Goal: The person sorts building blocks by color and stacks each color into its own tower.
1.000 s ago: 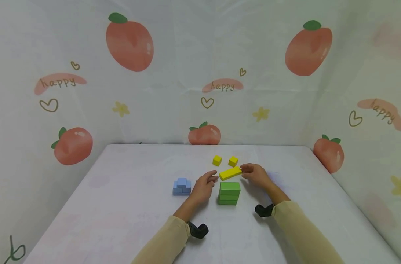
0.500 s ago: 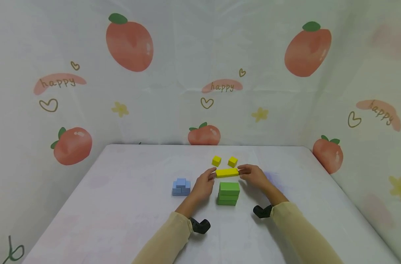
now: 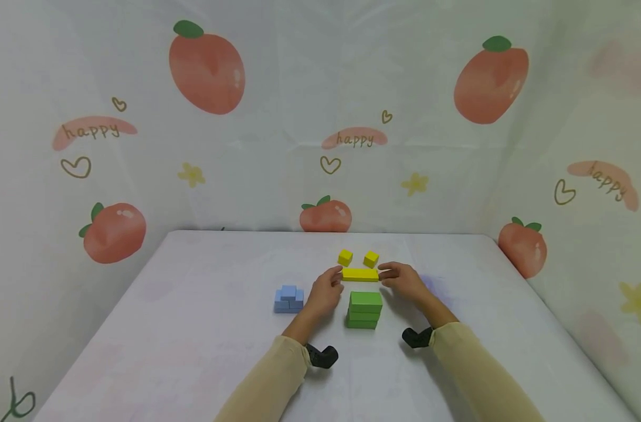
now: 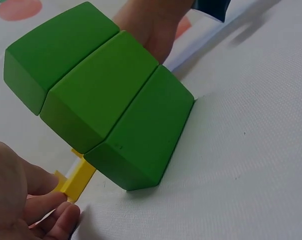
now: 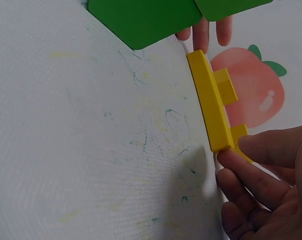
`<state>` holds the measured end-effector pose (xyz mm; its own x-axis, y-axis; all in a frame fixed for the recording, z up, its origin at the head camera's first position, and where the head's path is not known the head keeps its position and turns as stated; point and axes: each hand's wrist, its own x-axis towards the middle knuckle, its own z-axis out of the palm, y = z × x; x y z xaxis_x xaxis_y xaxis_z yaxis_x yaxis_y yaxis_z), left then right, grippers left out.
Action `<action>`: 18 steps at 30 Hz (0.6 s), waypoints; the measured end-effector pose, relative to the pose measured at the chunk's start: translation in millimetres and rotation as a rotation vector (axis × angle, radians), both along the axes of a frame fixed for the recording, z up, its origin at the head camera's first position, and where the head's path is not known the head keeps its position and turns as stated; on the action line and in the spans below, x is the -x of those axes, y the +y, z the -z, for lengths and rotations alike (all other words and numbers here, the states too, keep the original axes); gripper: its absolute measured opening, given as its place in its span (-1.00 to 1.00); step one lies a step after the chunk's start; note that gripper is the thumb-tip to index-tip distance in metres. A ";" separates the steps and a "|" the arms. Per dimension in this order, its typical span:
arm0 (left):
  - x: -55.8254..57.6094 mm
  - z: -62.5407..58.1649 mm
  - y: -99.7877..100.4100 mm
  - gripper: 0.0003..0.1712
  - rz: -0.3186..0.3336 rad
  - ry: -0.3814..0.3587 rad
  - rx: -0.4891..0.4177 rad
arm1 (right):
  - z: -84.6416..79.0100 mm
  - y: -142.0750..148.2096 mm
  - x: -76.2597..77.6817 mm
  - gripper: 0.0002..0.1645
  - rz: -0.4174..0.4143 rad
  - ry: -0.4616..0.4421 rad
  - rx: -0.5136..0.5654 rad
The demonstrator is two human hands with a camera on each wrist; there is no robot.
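Note:
A long yellow block (image 3: 360, 275) lies crosswise on the table, its length running left to right. My left hand (image 3: 325, 291) has its fingertips at the block's left end. At the other end is my right hand (image 3: 407, 282); in the right wrist view its index finger (image 5: 256, 177) touches the block's end, with the thumb just beside it. Neither hand's fingers wrap round the block. Nearer to me, between my forearms, stands a stack of three green blocks (image 3: 365, 310). Behind the yellow block sit two small yellow cubes (image 3: 345, 257), a gap between them.
Several light-blue blocks (image 3: 288, 300) form a small stepped stack just left of my left hand. A white cloth covers the table (image 3: 193, 328), and a printed fabric wall (image 3: 278, 117) rises behind its far edge. Black wrist mounts (image 3: 322, 356) jut from both sleeves.
The long yellow block has turned from slanted to straight across and shifted slightly left. My left hand has moved forward to its left end; my right hand has moved slightly left with it.

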<state>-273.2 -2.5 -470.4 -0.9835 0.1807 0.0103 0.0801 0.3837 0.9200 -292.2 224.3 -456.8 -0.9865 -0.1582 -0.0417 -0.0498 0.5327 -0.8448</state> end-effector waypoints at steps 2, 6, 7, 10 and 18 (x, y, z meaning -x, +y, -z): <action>-0.1 -0.3 0.1 -0.44 -0.015 0.006 -0.002 | -0.8 -1.1 -0.5 -0.56 0.002 -0.004 -0.003; 0.5 -0.7 2.2 -0.46 -0.066 0.019 0.004 | -1.4 -2.6 -0.3 -0.56 0.013 -0.013 -0.009; 1.0 -0.9 3.2 -0.46 -0.085 0.026 0.011 | -1.0 -2.8 0.3 -0.56 0.015 -0.011 -0.016; 4.0 -1.1 6.2 -0.49 -0.144 0.047 0.050 | 1.4 -4.0 3.7 -0.58 0.032 -0.003 -0.045; 16.2 -1.8 10.9 -0.57 -0.232 0.064 0.229 | 5.4 -6.8 11.5 -0.58 0.017 0.060 -0.101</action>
<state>-289.5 8.4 -468.6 -0.9973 -0.0436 0.0587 0.0212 0.5952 0.8033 -303.7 217.5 -462.2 -0.9902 -0.1397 0.0032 -0.0894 0.6159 -0.7827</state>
